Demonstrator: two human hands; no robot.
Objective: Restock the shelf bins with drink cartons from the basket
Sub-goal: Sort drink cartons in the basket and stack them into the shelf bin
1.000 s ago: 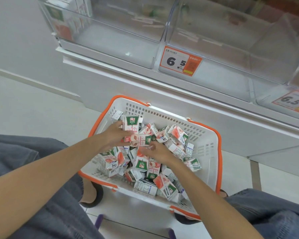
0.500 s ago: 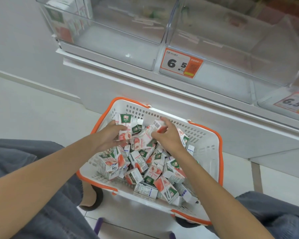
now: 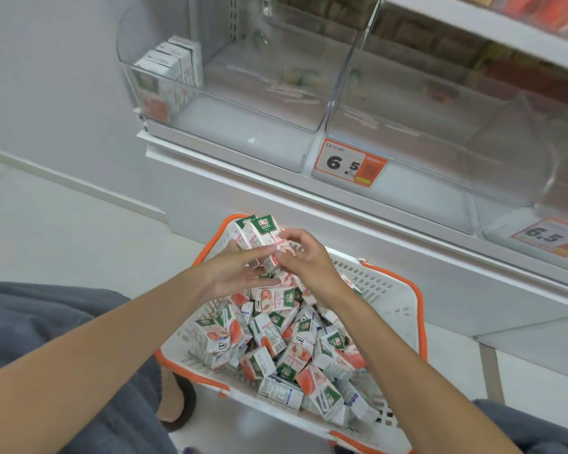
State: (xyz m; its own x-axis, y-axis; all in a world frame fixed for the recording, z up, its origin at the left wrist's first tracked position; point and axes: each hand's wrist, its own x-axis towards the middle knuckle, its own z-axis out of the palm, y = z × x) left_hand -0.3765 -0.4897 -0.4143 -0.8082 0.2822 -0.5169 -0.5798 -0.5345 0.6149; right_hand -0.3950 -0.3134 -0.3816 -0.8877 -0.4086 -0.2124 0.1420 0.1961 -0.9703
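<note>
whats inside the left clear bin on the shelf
The left bin holds a row of upright cartons against its left wall, plus thin pale strips near the back, perhaps straws. The front carton hides those behind, so no exact count.

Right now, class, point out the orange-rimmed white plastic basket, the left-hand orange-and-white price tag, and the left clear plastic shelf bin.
Orange-rimmed basket [image 3: 397, 319]: head view, bare white right wall.
Left-hand price tag [image 3: 351, 162]: head view, printed middle.
Left clear bin [image 3: 250, 126]: head view, transparent front wall.
</note>
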